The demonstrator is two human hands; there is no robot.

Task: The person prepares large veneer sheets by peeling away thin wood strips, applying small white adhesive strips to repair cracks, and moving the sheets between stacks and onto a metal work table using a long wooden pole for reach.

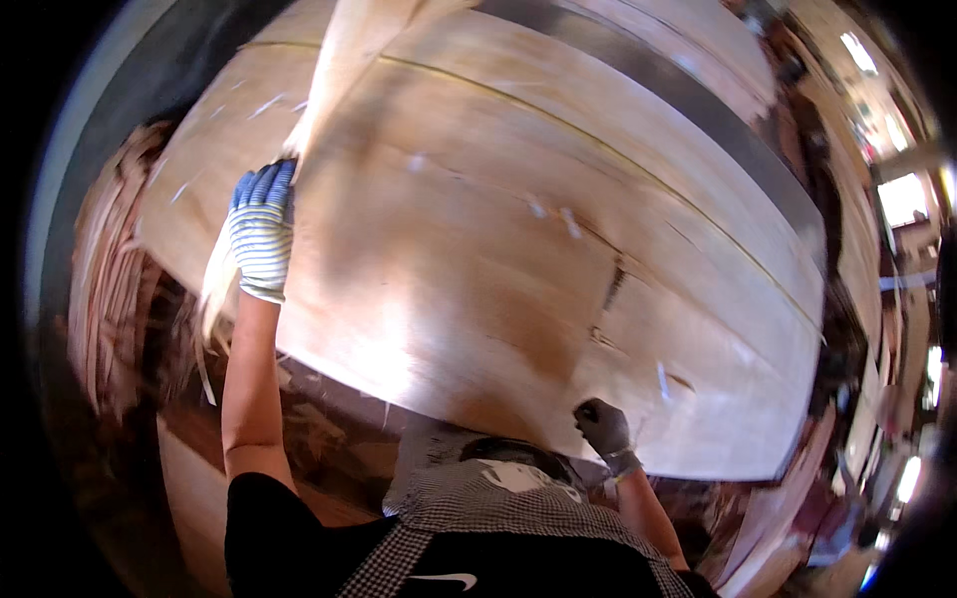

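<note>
A large pale wood veneer sheet (449, 249) lies in front of me, with a split and a dark flaw right of its middle. My left hand (263, 229), in a blue and white striped glove, reaches far out at the sheet's left part. Its fingers are together around a narrow veneer strip (329, 80), which runs up from the hand and shows again below it; the grip itself is partly hidden. Over the near edge, to the right, my right hand (604, 431) in a grey glove is closed. Whatever its fingers may hold is hidden.
Ragged stacked veneer (115, 279) stands at the left. Beyond the sheet runs a dark grey band (678, 85), with more pale wood behind it. A thin yellowish line (578, 140) crosses the sheet. Scraps litter the floor by my body, and wood pieces line the right side.
</note>
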